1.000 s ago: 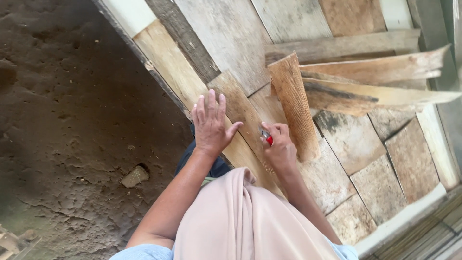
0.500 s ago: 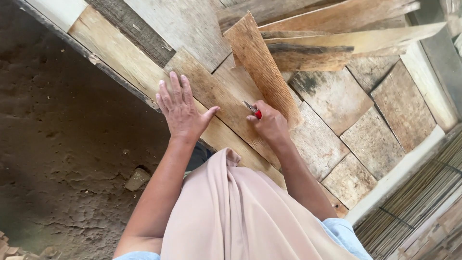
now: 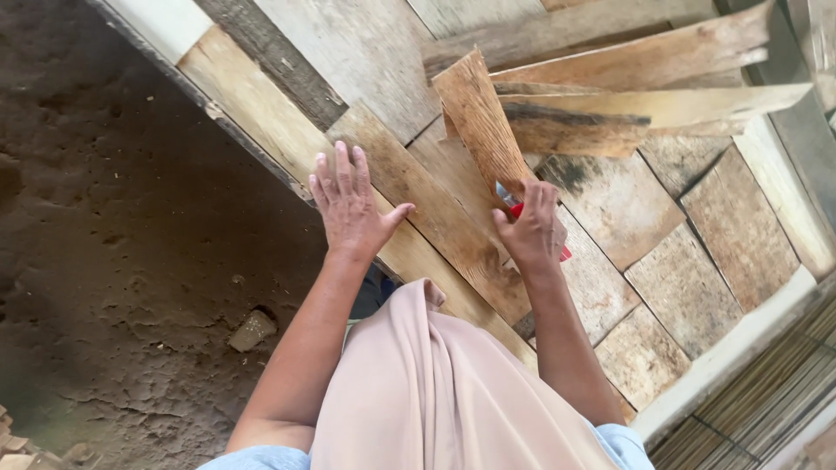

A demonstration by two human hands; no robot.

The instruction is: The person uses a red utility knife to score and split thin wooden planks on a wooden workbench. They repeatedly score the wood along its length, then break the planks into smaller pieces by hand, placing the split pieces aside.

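Nearest the camera, a pale pink garment (image 3: 427,392) fills the 6 o'clock area, with both forearms extending up from it.

The left hand (image 3: 350,204) lies flat, fingers spread and gripping nothing, pressing a long plank (image 3: 435,209) of the patchwork wooden panel (image 3: 627,200). The right hand (image 3: 531,231), toward 3 o'clock of the left and well apart from it, is closed around a red-handled knife (image 3: 514,202) (blade tip hidden, so contact cannot be confirmed). The tool sits at the lower end of a tilted grained board (image 3: 479,113), which leans toward 11 o'clock.

Beyond, at 1 o'clock, loose split boards (image 3: 636,96) overlap one another. At 9 o'clock lies bare earth floor (image 3: 113,244) with a small stone (image 3: 252,330).

Hazards, as judged:
- The tool may slip along the grain toward the left thumb, which points at it.
- The tilted board appears unfastened; pressure may pivot it.
- Splintered edges may snag the fingers.
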